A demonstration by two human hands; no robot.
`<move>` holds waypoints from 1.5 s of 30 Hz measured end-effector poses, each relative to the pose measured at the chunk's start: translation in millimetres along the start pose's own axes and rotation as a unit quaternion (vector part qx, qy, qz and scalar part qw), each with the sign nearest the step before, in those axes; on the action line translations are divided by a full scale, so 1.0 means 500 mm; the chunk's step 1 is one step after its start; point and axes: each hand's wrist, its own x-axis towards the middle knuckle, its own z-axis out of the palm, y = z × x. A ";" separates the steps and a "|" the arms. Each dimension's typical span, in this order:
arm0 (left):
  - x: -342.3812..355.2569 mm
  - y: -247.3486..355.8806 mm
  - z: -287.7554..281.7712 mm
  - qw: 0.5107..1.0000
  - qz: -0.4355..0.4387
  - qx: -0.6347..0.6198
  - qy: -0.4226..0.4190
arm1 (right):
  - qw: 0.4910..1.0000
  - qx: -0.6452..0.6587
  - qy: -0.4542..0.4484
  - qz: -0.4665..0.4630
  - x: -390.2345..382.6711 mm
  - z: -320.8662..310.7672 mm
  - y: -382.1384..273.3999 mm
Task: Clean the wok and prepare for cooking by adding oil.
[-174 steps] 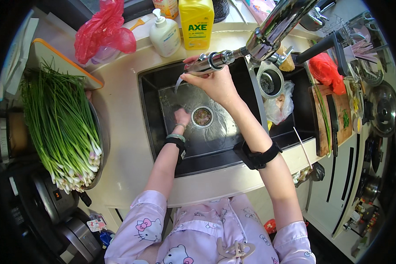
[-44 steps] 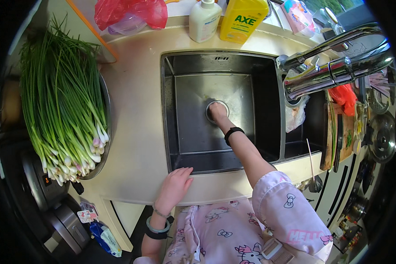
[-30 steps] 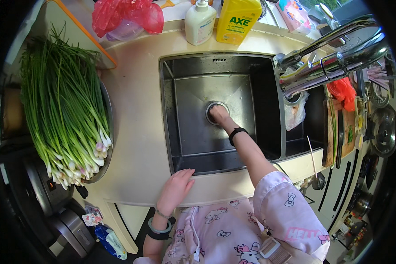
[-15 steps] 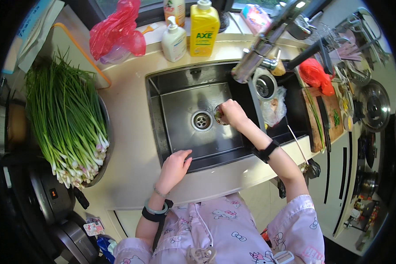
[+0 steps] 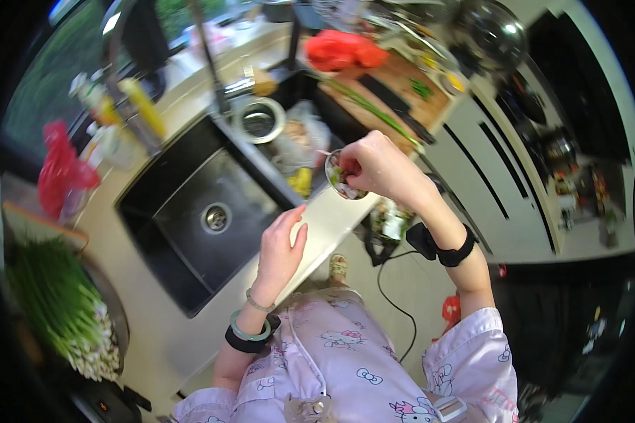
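Note:
My right hand (image 5: 384, 166) grips a small round sink strainer (image 5: 336, 185) by its rim. Bits of green and pale food scraps lie in it. It is above the counter's front edge, right of the sink basin, and the fingers partly hide it. My left hand (image 5: 282, 247) is open and holds nothing, its fingers stretched out over the front edge. The dark sink (image 5: 183, 247) with its round drain (image 5: 216, 218) lies to the left. Below the strainer, a bag with scraps (image 5: 388, 222) hangs at the cabinet front.
A cutting board (image 5: 430, 106) with a knife (image 5: 388, 102) and green onion stalks lies at the back right. A clear plastic bag (image 5: 307, 141) and a round metal-rimmed container (image 5: 259, 120) sit in the side basin. Many green onions (image 5: 56, 303) fill a bowl at left. A cable (image 5: 409, 310) trails across the floor.
My right hand has lifted the strainer from beside the drain and carried it right, past the counter's front edge. My view has turned right. The left hand stays open near the edge.

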 end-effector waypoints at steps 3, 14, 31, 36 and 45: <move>0.036 0.054 0.125 0.998 0.026 -0.028 -0.041 | 1.000 -0.004 -0.003 0.023 -0.091 -0.083 0.051; 0.043 0.003 0.538 0.987 -0.047 -0.048 -0.147 | 0.974 0.170 -0.088 0.118 -0.322 0.060 0.434; 0.081 0.016 0.632 0.926 0.073 0.354 -0.108 | 0.928 0.318 0.062 0.182 -0.373 0.199 0.598; 0.077 0.033 0.641 0.907 0.097 0.392 -0.115 | 0.926 0.283 0.091 0.233 -0.393 0.187 0.581; 0.082 0.037 0.622 0.881 0.099 0.441 -0.141 | 0.936 0.245 0.162 0.194 -0.415 0.213 0.591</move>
